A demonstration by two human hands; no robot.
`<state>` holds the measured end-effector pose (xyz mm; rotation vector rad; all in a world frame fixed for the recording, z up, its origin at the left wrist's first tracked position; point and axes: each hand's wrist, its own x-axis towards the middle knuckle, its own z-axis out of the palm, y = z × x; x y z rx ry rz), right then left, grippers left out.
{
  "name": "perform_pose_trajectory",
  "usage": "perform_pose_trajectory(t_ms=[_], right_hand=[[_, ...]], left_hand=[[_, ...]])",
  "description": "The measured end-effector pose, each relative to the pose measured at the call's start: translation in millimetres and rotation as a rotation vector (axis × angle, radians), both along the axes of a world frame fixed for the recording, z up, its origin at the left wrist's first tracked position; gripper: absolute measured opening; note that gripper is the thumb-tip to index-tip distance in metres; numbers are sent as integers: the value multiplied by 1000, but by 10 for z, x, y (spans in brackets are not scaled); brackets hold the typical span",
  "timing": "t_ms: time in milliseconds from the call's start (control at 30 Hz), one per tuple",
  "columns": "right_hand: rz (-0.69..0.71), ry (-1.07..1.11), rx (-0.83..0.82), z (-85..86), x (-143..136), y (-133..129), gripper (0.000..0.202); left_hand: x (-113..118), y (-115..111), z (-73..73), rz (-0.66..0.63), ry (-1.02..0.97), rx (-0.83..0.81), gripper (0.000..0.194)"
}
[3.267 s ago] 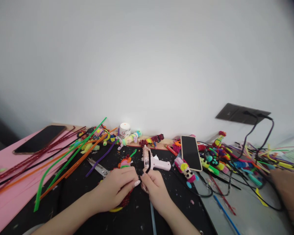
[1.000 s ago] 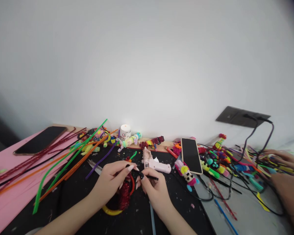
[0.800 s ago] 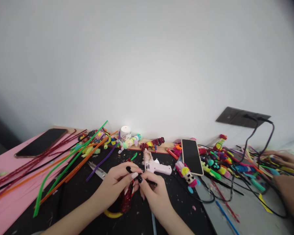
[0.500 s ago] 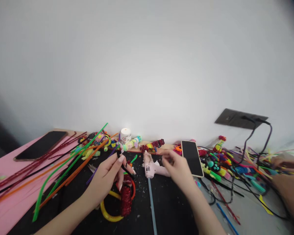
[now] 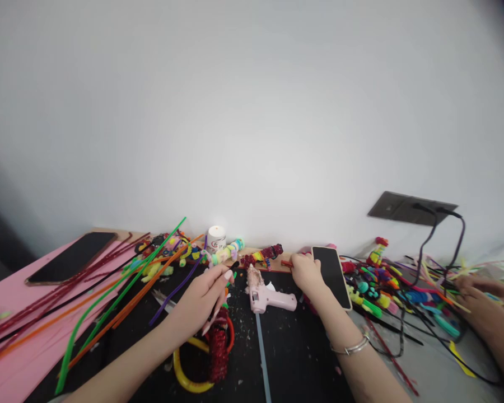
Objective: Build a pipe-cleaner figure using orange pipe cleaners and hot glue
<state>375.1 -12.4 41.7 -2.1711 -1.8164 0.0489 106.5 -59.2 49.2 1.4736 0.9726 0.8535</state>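
My left hand (image 5: 208, 294) pinches a short black fuzzy piece (image 5: 235, 265), seemingly pipe cleaner, its tip showing past the fingers. Just below that hand lies a dark red tinsel figure (image 5: 218, 350) with yellow and orange loops. My right hand (image 5: 306, 273) is at the back edge of the black mat, beside a phone (image 5: 332, 277). Its fingers are curled down, and what they grip is mostly hidden; a small orange-red bit (image 5: 286, 263) shows at the fingertips. Between my hands rests a pink glue gun (image 5: 273, 300) with a clear glue stick (image 5: 262, 352) trailing toward me.
Long pipe cleaners (image 5: 121, 296) spread over pink sheets (image 5: 8, 302) at left, near another phone (image 5: 73, 257). Scissors (image 5: 163, 301) lie by my left wrist. A white cup (image 5: 216, 239) stands against the wall. At right, a co-worker's hands (image 5: 487, 302) are among craft pieces and cables.
My right hand has moved back from the glue gun's handle to the mat's far edge by the phone. My left hand has turned palm down and shifted slightly right, keeping the black piece.
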Motion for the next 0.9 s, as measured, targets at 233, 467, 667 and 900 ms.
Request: perform_pose_trajectory(t_ms=[233, 467, 667, 900], right_hand=[[96, 391, 251, -2, -210, -281, 17], [256, 1502, 284, -131, -615, -715, 30], [213, 1799, 186, -247, -723, -880, 44], [177, 1810, 126, -440, -798, -921, 53]], left_hand=[[129, 143, 26, -78, -28, 2, 19], [294, 81, 133, -118, 14, -44, 30], [352, -19, 147, -129, 131, 46, 23], [455, -73, 156, -116, 201, 50, 32]])
